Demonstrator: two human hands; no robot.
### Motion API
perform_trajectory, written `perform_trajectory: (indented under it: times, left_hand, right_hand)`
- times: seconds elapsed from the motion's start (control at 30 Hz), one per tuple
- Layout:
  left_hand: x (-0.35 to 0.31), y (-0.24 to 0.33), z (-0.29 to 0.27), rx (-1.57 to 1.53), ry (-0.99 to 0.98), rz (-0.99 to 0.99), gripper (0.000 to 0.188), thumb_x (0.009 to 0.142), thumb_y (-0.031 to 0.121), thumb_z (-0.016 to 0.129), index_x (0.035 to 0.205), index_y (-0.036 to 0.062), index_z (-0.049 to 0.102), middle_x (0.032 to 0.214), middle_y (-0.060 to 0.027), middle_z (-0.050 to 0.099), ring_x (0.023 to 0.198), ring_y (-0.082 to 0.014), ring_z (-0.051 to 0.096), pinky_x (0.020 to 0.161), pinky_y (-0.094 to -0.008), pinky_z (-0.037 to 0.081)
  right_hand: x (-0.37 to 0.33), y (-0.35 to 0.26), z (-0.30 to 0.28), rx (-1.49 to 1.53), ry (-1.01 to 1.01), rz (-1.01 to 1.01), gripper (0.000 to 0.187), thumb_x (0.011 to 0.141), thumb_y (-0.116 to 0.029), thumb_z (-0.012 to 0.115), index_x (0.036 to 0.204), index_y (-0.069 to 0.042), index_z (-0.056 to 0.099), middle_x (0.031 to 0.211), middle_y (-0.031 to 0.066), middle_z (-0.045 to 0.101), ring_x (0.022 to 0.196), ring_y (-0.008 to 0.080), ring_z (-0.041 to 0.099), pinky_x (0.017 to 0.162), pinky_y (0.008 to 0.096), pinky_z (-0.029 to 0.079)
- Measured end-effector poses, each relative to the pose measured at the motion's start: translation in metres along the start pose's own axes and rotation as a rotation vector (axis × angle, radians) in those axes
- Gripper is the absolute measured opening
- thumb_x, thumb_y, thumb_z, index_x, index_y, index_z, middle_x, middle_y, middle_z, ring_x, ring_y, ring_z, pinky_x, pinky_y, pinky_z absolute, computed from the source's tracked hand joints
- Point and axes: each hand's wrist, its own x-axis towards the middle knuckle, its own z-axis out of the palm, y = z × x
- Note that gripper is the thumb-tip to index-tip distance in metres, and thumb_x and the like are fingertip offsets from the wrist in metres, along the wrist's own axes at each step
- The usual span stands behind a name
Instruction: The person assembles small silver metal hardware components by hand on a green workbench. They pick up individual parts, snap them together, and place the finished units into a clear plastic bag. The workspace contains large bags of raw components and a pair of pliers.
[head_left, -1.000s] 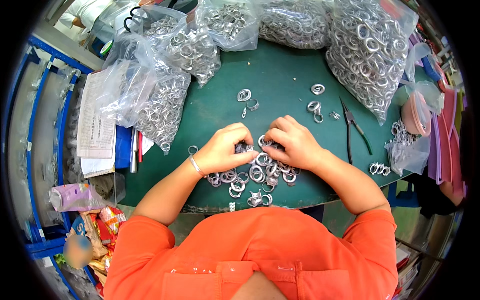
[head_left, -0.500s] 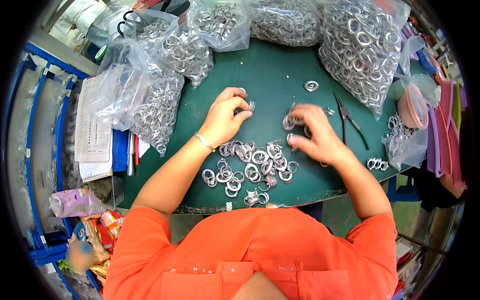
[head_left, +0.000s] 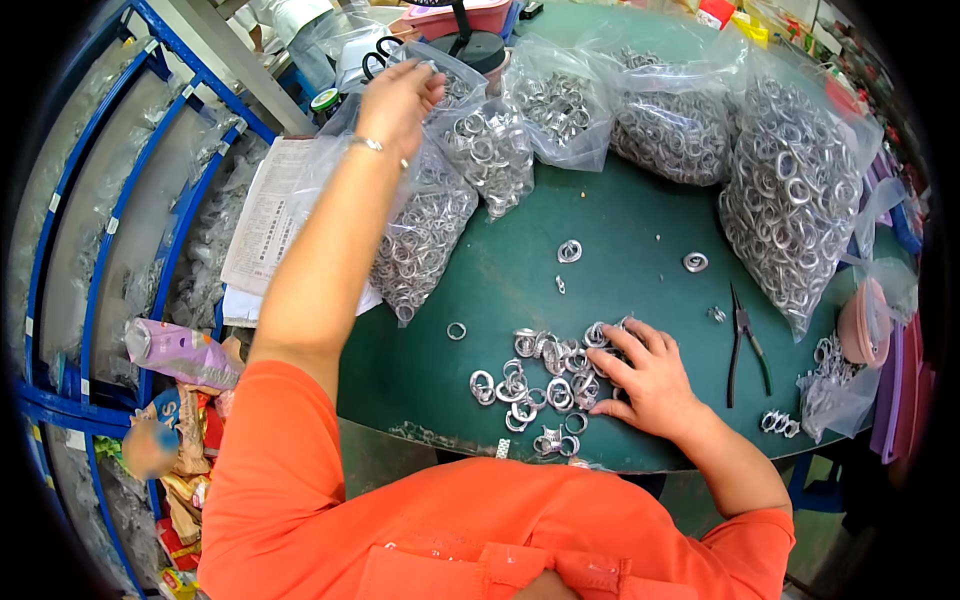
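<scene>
My left hand (head_left: 395, 108) is stretched out to the far left, above a clear plastic bag (head_left: 455, 90) of silver rings. Its fingers are pinched together, with something small and pale at their tips that I cannot make out. On the near part of the table, my right hand (head_left: 648, 383) rests with fingers spread at the right side of a loose pile of silver rings (head_left: 558, 393). Its fingertips touch a few of them. One single ring (head_left: 456, 331) lies left of the pile. Behind it are a coiled ring (head_left: 569, 251) and a small silver piece (head_left: 560, 285).
More bags of rings (head_left: 790, 190) line the back of the green table (head_left: 630, 220). Green-handled pliers (head_left: 745, 345) lie at right, near a pink cup (head_left: 865, 325) and a row of joined rings (head_left: 779, 423). Printed papers (head_left: 265, 225) lie at left beside a blue rack (head_left: 180, 215).
My left hand has gone from mid-table to above the back-left bags. My right hand has come nearer, onto the ring pile. The whole view has shifted to the left.
</scene>
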Motion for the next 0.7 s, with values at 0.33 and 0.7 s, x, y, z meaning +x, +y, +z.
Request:
perform_trajectory:
  times: [0.33, 0.7]
  left_hand:
    - [-0.168, 0.011, -0.031, 1.273, -0.818, -0.066, 0.109, 0.05, 0.031, 0.094, 0.139, 0.0056, 0.036, 0.096, -0.0094, 0.057, 0.079, -0.0202, 0.06, 0.072, -0.0294, 0.049]
    - [-0.256, -0.071, 0.004, 1.173, -0.782, -0.012, 0.119, 0.045, 0.032, 0.094, 0.14, -0.002, 0.03, 0.113, -0.0216, 0.048, 0.095, -0.0398, 0.059, 0.081, -0.0402, 0.052]
  right_hand:
    - [-0.079, 0.03, -0.021, 0.003, -0.013, 0.35, 0.112, 0.055, -0.053, 0.081, 0.143, -0.003, 0.033, 0.149, 0.0246, 0.028, 0.137, 0.0415, 0.03, 0.111, 0.055, 0.023]
    - [0.012, 0.007, 0.027, 0.243, 0.15, 0.122, 0.084, 0.054, -0.034, 0.087, 0.129, -0.017, 0.053, 0.139, 0.0283, 0.036, 0.125, 0.0462, 0.039, 0.103, 0.0499, 0.036]
